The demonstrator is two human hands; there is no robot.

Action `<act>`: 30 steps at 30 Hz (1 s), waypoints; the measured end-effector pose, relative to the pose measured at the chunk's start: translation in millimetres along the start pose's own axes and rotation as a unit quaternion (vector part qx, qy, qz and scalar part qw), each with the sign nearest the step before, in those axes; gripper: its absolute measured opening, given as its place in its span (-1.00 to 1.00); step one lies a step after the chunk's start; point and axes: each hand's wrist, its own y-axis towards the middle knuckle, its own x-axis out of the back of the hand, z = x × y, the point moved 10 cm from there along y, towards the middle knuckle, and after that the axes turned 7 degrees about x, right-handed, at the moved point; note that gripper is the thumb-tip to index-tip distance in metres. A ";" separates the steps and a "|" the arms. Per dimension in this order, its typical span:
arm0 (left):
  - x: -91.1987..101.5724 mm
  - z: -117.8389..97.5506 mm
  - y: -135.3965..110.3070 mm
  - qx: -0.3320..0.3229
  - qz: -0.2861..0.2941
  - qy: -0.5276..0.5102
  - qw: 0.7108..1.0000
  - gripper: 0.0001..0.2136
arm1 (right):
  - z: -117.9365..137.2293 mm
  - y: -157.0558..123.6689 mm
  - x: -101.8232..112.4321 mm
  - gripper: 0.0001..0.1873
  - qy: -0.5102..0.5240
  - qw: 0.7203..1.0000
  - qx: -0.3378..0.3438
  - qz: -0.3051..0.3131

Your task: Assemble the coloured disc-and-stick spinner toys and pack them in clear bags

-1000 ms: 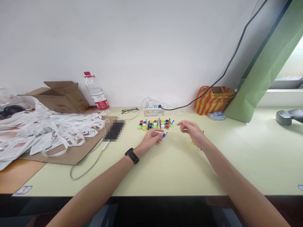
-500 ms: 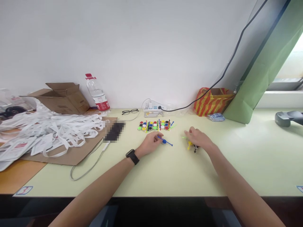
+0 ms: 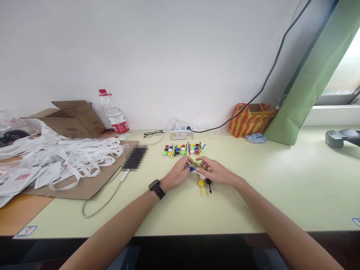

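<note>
My left hand (image 3: 177, 174), with a dark watch (image 3: 156, 188) on the wrist, pinches a blue arrow spinner (image 3: 192, 168), a small round disc with a pointer. Right beside it, my right hand (image 3: 216, 171) closes on a cluster of similar arrow spinners. From this cluster, a yellow spinner (image 3: 201, 183) and a black spinner (image 3: 208, 182) hang below the fingers. A green spinner (image 3: 198, 164) shows near the fingertips, and a whitish one is partly covered. The two hands nearly meet, so I cannot tell whether the blue piece touches the cluster.
Rows of coloured spinners (image 3: 184, 149) lie behind my hands. Farther back are glasses (image 3: 153, 133) and a power strip (image 3: 180, 126). White lanyards (image 3: 81, 150), a cardboard box (image 3: 75, 122) and a bottle (image 3: 115, 116) stand left. A striped bag (image 3: 244, 122) is at back right.
My right hand has moved left with its spinner cluster, up to my left hand. The blue spinner has shifted slightly left and is now partly covered by fingers.
</note>
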 end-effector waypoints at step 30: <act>-6.9 -52.0 -18.7 -0.090 0.017 0.145 0.985 -0.56 | -125.1 52.1 126.0 -0.55 -0.386 0.886 -0.127 -0.222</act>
